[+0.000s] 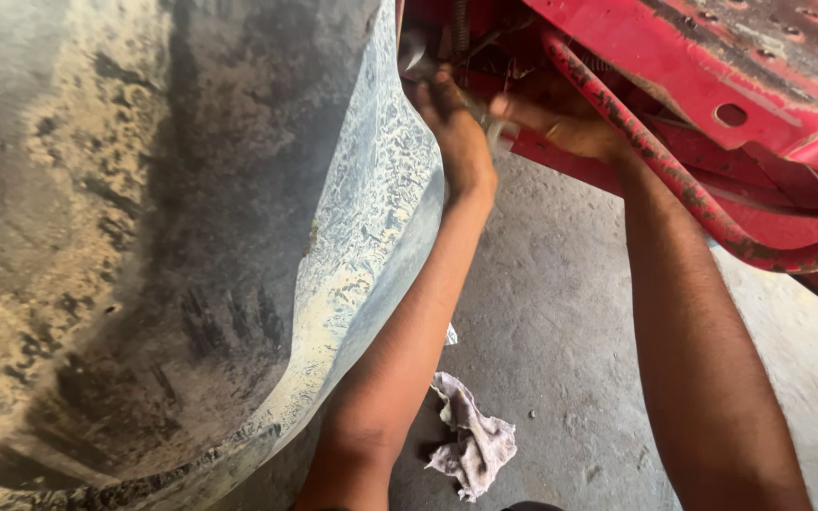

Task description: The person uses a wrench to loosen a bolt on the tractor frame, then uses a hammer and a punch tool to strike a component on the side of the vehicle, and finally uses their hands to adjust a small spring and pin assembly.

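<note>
Both my arms reach up and away from me under a red vehicle frame (702,66). My left hand (452,118) is raised against a greyish metal part (416,52) at the frame's edge, its fingers curled around something I cannot make out. My right hand (560,123) is just to its right, fingers closed, pressing near a small pale piece (501,135) between the two hands. A red, grimy hose (655,161) runs diagonally over my right wrist. What the fingers grip is hidden in shadow.
A large dirty, mud-stained curved panel (172,246) fills the left half of the view. A crumpled whitish rag (471,445) lies on the grey concrete floor (560,312) between my forearms. Red bodywork with holes (731,114) hangs at the upper right.
</note>
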